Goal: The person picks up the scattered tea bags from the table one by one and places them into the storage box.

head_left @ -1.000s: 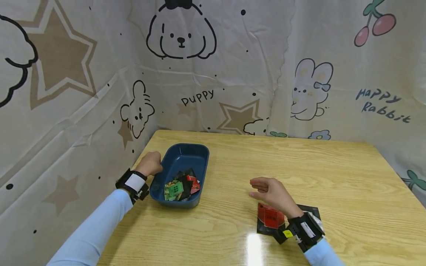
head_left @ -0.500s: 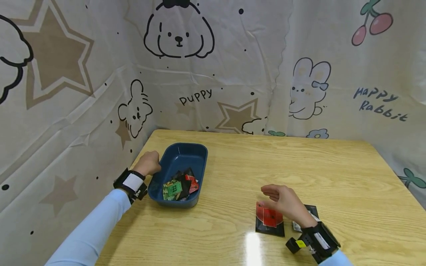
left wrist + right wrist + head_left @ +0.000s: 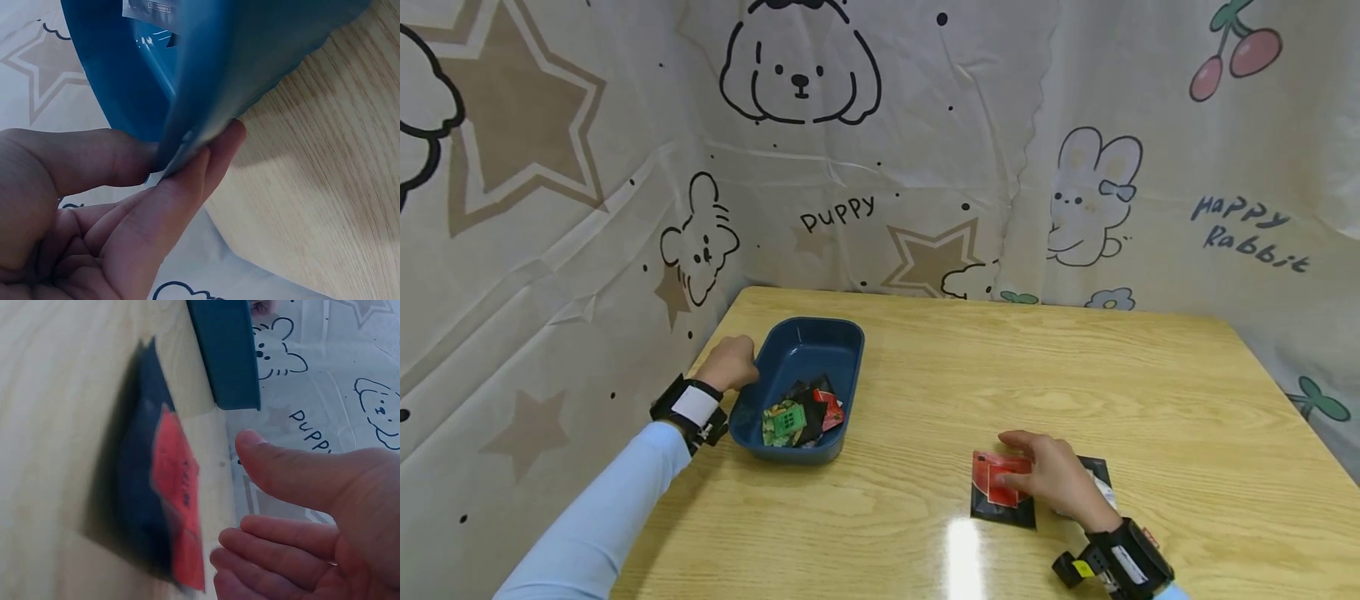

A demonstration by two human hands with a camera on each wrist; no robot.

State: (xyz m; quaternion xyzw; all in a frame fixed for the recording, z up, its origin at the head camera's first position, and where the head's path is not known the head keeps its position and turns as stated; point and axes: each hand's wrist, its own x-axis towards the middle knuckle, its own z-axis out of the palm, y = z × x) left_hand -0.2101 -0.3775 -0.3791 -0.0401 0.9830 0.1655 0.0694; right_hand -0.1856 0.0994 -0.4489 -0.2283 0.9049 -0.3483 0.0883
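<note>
My left hand pinches the left rim of a dark blue plastic bin; in the left wrist view the thumb is inside the wall and the fingers outside. Several small packets, green, black and red, lie heaped at the bin's near end. My right hand is just over a flat black-and-red packet on the table. Its thumb and fingers are spread apart, holding nothing. In the right wrist view this packet appears beside the fingertips, and contact cannot be made out.
Another black packet with a pale part lies partly hidden behind my right hand. The wooden table meets a printed cloth at its back and left. Bare tabletop lies between the bin and the packets.
My right hand has moved right, then lowered toward the black-and-red packet. My left hand keeps its hold on the bin's rim. The head view has shifted slightly.
</note>
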